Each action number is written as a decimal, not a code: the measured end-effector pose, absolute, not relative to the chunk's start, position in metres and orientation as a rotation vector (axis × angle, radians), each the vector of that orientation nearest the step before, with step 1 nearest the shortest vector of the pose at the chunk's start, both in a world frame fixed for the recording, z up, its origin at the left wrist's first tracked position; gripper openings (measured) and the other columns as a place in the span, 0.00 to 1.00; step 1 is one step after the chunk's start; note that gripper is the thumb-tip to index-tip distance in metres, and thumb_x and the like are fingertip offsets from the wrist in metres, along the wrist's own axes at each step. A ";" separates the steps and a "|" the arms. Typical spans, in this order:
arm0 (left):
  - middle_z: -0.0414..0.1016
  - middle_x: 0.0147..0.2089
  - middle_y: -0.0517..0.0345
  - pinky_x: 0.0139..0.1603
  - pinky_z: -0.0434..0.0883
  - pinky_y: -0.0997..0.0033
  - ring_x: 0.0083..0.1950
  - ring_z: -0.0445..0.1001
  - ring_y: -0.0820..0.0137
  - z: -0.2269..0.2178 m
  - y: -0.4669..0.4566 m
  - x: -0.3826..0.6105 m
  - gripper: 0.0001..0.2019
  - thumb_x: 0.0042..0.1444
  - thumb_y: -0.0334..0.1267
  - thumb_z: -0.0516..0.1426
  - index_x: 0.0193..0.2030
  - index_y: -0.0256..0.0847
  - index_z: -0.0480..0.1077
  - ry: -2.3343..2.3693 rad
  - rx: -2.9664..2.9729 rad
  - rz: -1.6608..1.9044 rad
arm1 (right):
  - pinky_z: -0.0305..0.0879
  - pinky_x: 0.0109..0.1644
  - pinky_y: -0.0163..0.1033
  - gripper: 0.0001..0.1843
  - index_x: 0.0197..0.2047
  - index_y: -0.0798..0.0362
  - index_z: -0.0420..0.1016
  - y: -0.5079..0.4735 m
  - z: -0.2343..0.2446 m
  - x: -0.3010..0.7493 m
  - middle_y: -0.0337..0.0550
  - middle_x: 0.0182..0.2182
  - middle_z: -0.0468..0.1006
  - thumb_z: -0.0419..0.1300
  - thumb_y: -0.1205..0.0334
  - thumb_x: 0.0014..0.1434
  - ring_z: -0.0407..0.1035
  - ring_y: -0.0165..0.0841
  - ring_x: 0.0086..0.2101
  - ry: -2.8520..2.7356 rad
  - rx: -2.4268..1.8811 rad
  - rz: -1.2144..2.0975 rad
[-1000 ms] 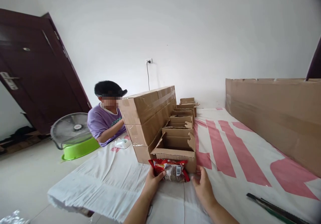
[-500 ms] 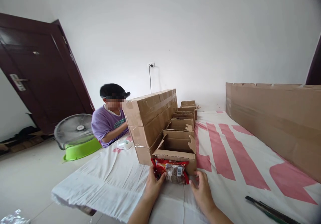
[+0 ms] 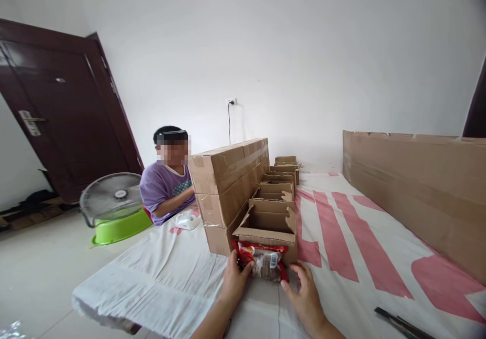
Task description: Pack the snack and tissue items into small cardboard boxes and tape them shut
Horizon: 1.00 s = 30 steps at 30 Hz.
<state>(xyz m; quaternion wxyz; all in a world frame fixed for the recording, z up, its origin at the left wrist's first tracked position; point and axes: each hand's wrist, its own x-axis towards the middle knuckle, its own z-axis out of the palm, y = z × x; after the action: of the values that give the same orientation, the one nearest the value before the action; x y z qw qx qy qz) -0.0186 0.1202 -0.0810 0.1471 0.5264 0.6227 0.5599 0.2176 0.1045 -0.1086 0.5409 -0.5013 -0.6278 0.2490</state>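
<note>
Cloth-covered desk (image 3: 174, 278): taped-shut brown cartons (image 3: 231, 169) left of open cardboard box (image 3: 269, 234); outside it, left grip (image 3: 236, 274) pinches red plastic packet (image 3: 264, 263); right grip (image 3: 304, 292) spread.

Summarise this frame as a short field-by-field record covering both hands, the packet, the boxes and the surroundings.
Left hand: holding the left end of a red packet
Right hand: open beside the packet's right end; contact unclear
Packet position: before the nearest open box
Closed boxes: stacked left of the open-box row
Co-worker: purple top, seated left of the stack
Fan: on the floor, far left
</note>
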 end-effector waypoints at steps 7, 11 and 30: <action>0.73 0.46 0.47 0.54 0.68 0.53 0.51 0.73 0.52 -0.075 0.144 -0.015 0.22 0.42 0.43 0.64 0.45 0.38 0.68 1.806 1.534 1.603 | 0.62 0.62 0.51 0.29 0.55 0.52 0.73 0.113 -0.125 0.213 0.52 0.59 0.70 0.62 0.55 0.48 0.64 0.46 0.59 -1.653 -1.187 0.543; 0.73 0.53 0.42 0.57 0.66 0.54 0.55 0.72 0.53 -0.089 0.140 -0.009 0.27 0.47 0.45 0.62 0.53 0.37 0.65 1.827 1.472 1.632 | 0.66 0.59 0.52 0.27 0.53 0.53 0.73 0.115 -0.129 0.214 0.53 0.54 0.75 0.59 0.56 0.49 0.70 0.46 0.54 -1.745 -1.172 0.521; 0.73 0.49 0.46 0.53 0.67 0.59 0.51 0.72 0.56 -0.087 0.131 -0.010 0.26 0.48 0.50 0.63 0.50 0.37 0.69 1.861 1.526 1.529 | 0.72 0.49 0.48 0.22 0.46 0.49 0.75 0.113 -0.128 0.226 0.50 0.47 0.78 0.59 0.50 0.48 0.73 0.45 0.48 -1.708 -1.098 0.699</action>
<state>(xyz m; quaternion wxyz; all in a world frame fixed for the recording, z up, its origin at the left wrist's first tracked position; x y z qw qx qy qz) -0.0099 0.1313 -0.0866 0.1445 0.5295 0.6459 0.5306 0.2256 0.1134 -0.1282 0.4771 -0.4495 -0.6990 0.2860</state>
